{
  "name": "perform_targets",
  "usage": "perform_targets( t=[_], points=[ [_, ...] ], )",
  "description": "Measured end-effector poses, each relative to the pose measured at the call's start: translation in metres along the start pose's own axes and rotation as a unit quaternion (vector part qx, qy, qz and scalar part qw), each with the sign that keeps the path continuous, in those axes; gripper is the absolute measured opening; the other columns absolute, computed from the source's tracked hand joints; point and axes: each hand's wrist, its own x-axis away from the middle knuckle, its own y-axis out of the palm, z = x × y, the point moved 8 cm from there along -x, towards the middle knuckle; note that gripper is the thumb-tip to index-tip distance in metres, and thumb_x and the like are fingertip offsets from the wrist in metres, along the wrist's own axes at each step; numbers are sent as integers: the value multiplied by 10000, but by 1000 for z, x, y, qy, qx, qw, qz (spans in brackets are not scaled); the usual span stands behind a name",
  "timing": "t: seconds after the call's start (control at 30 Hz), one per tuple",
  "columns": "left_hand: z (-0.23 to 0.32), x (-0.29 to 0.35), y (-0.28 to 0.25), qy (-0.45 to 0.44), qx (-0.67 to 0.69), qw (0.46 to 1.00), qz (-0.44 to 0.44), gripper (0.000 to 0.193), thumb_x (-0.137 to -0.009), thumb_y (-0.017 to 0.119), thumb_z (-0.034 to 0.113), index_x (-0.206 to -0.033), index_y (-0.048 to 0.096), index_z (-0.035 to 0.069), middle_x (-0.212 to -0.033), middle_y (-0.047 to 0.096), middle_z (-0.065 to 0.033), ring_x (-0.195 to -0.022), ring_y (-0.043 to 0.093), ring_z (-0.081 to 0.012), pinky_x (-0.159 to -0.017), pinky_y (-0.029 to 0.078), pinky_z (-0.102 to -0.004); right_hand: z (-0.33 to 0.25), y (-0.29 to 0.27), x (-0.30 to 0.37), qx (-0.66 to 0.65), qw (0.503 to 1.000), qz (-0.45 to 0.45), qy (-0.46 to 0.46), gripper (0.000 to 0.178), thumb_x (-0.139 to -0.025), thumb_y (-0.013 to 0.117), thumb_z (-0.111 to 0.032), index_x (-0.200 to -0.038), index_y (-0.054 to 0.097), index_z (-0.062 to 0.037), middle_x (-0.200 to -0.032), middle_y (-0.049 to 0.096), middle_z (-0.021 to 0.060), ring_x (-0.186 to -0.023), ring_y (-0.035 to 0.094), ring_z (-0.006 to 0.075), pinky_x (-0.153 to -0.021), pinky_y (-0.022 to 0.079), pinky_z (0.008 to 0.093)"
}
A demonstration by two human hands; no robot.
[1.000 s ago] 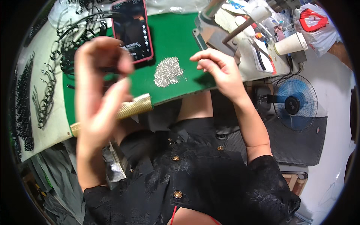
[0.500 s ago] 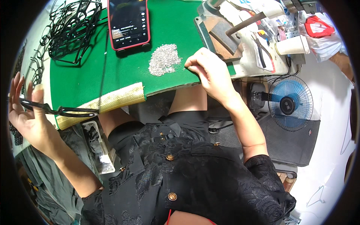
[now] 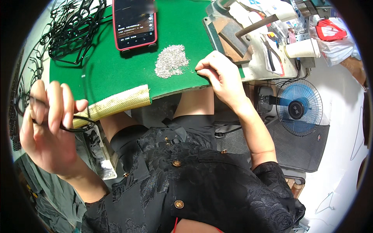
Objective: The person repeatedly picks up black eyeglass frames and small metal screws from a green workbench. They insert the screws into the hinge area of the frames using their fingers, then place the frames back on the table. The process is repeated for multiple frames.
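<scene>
At the left, in front of the table edge, my left hand [image 3: 52, 132] is closed on a black eyeglass frame [image 3: 74, 129], partly hidden behind the raised fingers. My right hand [image 3: 224, 79] rests at the front edge of the green tabletop [image 3: 128, 73], thumb and forefinger pinched together. What is between those fingertips, if anything, is too small to make out. Just left of them a few tiny pieces lie on the green surface. Beside these spreads a pile of small silvery metal pieces [image 3: 171, 62].
A heap of black eyeglass frames [image 3: 74, 39] lies at the far left. A phone in a red case [image 3: 136, 29] stands behind the pile. On the right are a metal press-like tool [image 3: 233, 37], pliers [image 3: 270, 54] and a white cup [image 3: 301, 48]. A blue fan [image 3: 297, 108] stands below.
My left hand has turned over and moved slightly right, its fingers now curled up, and the eyeglass frame has swung with it. My right hand has shifted slightly right, still pinched.
</scene>
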Motion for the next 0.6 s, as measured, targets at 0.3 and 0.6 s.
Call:
perform_targets(
  t=[0.3, 0.6],
  points=[
    [-15, 2, 15, 81, -259, 960, 66, 489, -939, 431, 85, -1389, 276, -27, -939, 448, -115, -613, 428, -100, -427, 396, -189, -8, 6, -6, 23, 999, -24, -42, 117, -759, 695, -5, -838, 610, -21, -772, 563, 74, -702, 578, 208, -636, 463, 302],
    [-16, 2, 14, 73, -292, 944, 135, 512, -925, 435, 86, -1413, 315, -15, -906, 487, -89, -634, 439, -80, -447, 394, -177, -10, 11, -11, 54, 994, -40, -85, 146, -750, 699, -100, -828, 578, -77, -778, 541, 47, -734, 580, 229, -635, 471, 326]
  ],
)
